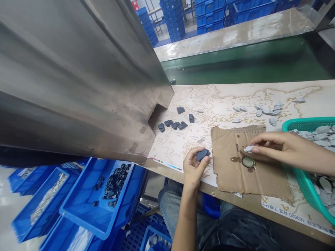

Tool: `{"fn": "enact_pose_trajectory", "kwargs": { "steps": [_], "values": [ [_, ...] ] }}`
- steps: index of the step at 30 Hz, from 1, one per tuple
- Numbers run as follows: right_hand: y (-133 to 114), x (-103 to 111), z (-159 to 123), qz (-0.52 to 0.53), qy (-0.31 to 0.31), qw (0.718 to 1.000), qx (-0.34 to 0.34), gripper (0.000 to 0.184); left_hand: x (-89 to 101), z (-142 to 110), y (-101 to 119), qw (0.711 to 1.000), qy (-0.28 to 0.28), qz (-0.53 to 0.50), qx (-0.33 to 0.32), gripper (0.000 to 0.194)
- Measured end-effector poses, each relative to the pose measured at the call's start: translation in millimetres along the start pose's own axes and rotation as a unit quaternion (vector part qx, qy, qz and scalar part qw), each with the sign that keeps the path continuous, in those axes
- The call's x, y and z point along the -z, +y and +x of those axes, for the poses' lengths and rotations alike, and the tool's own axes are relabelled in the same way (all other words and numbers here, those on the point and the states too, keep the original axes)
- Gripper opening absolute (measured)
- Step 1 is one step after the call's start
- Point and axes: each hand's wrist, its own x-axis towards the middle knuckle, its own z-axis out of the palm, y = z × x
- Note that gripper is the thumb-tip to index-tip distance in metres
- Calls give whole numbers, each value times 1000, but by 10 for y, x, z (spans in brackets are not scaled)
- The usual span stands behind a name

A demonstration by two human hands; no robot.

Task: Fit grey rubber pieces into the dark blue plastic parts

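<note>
The left hand point(193, 170) wraps its fingers point(190, 161) around a dark block point(203, 154), half hiding it; the right hand point(285, 150) pinches a pale chip point(248, 149).

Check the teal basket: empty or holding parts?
Holding parts: grey flat pieces lie heaped inside the teal plastic basket, beside the right hand.

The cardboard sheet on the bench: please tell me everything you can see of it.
The cardboard sheet is plain brown, creased, with ragged, torn edges, and lies flat on a map-printed paper. Dark stains mark its middle, around a round, metal-rimmed disc lying on it. The right hand reaches over it, pinching a pale grey piece just above; whether either touches the card, I cannot tell.
</note>
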Motion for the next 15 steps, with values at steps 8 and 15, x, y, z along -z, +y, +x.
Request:
{"fn": "enact_pose_trajectory", "kwargs": {
  "steps": [8, 15],
  "values": [
    [284, -43, 129, -317, 74, 928, 180, 55, 16, 3, -9, 1000, -7, -11, 6, 39],
    [269, -45, 95, -365, 41, 909, 198, 46, -1, -8, -16, 994, -59, 76, -50, 22]
  ]
}}
